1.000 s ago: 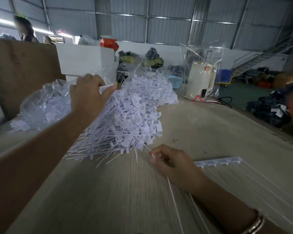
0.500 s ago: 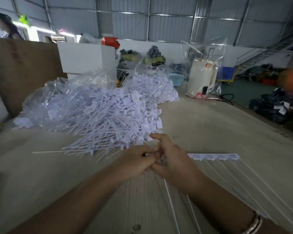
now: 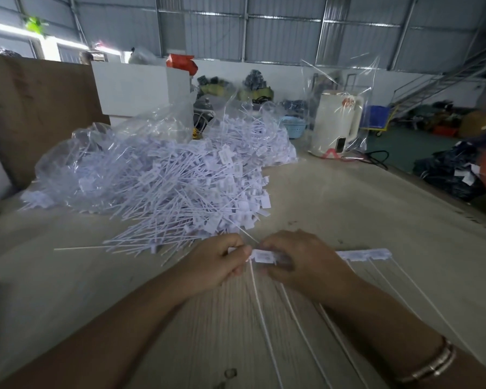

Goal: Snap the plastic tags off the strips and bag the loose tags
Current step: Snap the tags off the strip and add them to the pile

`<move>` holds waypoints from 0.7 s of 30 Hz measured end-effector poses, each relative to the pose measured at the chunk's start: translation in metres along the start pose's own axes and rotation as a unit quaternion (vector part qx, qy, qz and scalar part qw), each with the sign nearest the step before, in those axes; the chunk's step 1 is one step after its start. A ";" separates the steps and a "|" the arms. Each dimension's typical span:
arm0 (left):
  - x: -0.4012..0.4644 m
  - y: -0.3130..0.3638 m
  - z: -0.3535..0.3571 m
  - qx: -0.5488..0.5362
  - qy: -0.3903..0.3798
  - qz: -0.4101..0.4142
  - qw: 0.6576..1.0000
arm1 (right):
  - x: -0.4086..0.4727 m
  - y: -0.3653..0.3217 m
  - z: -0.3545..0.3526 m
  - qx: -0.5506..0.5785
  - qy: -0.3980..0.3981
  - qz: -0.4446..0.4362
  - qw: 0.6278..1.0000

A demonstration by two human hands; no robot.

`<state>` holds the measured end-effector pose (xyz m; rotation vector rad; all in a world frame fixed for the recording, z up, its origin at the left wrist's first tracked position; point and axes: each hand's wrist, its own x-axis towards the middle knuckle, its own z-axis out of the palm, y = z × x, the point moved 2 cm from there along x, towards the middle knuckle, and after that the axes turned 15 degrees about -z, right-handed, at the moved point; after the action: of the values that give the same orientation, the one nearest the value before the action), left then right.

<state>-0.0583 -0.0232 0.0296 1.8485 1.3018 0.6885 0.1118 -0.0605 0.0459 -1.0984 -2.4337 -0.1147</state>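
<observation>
Left hand (image 3: 219, 262) is pinching the end tag (image 3: 260, 255); right hand (image 3: 298, 259) is gripping the strip (image 3: 362, 253). Risk (judged): twisting crookedly, tearing the tail.

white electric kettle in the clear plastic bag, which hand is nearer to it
Right. The right hand lies on the tag strip, below and slightly left of the white electric kettle in the clear plastic bag. The left hand is farther left, at the strip's end.
</observation>
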 end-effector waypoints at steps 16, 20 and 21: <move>-0.006 0.012 -0.016 -0.080 0.133 0.122 0.980 | -0.002 0.011 0.000 0.284 0.155 0.149 0.934; 0.002 0.030 -0.067 -0.047 0.309 0.165 0.936 | -0.004 0.025 0.002 0.162 0.092 0.121 0.975; 0.009 0.035 -0.080 -0.010 0.365 0.178 0.914 | -0.003 0.023 0.005 0.157 0.077 0.116 0.978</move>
<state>-0.0990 0.0002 0.1036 1.8993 1.3797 1.7044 0.1285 -0.0453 0.0373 -1.1680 -2.0794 0.2436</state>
